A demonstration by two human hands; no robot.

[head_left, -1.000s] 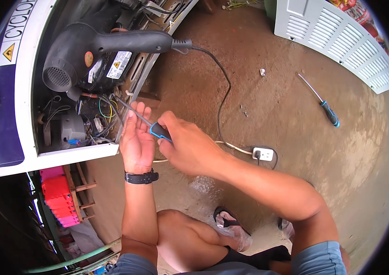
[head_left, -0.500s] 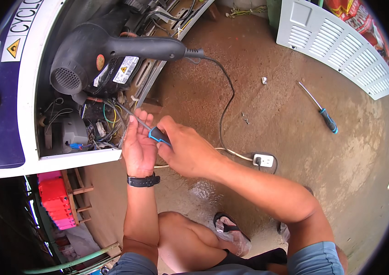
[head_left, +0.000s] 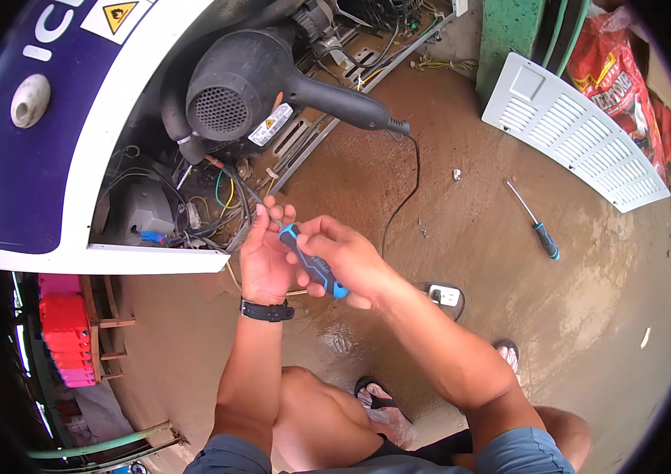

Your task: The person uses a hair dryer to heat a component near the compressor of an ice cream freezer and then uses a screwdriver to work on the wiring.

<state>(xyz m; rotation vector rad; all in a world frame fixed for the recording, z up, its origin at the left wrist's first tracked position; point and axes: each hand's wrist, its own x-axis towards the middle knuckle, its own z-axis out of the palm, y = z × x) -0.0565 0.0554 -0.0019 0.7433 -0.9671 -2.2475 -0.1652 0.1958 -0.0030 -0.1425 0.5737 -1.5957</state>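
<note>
My right hand (head_left: 343,257) is closed around the black and blue handle of a screwdriver (head_left: 315,265), which points up and left. My left hand (head_left: 264,257), palm up with a watch on the wrist, meets the screwdriver's front end. Its thumb and curled fingers close about a grey cable (head_left: 251,193) that runs out of the machine's wiring; the exact contact at the fingertips is partly hidden. Beyond my hands, a black hair dryer (head_left: 229,87) lies in the open compartment of a white and dark blue machine (head_left: 146,261), its handle sticking out to the right.
A second screwdriver (head_left: 545,237) lies on the wet concrete floor to the right. Behind it, a white vented panel (head_left: 580,134) leans near a red bag (head_left: 612,79). The dryer's cord (head_left: 417,170) crosses the floor toward a white socket (head_left: 446,295). Red crates (head_left: 67,324) stand at left.
The view has shifted, so the machine and hair dryer sit further right. My right hand has turned its grip, showing more of the screwdriver handle. My left hand stays by the cable.
</note>
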